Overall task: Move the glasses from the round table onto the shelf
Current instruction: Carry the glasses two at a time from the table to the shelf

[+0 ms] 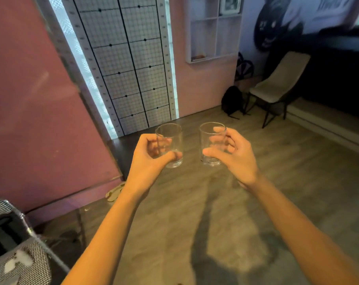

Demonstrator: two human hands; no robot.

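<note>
Above wooden floor (195,202): left hand (152,155) grasps left glass (170,145), right hand (232,155) grasps right glass (211,144) (both upright, apart); chair (277,87), backpack (232,100), wall shelf (213,29) far right.

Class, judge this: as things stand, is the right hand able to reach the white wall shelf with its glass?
Probably not yet. The right hand holds its glass over open floor; the shelf hangs far across the room.
</note>
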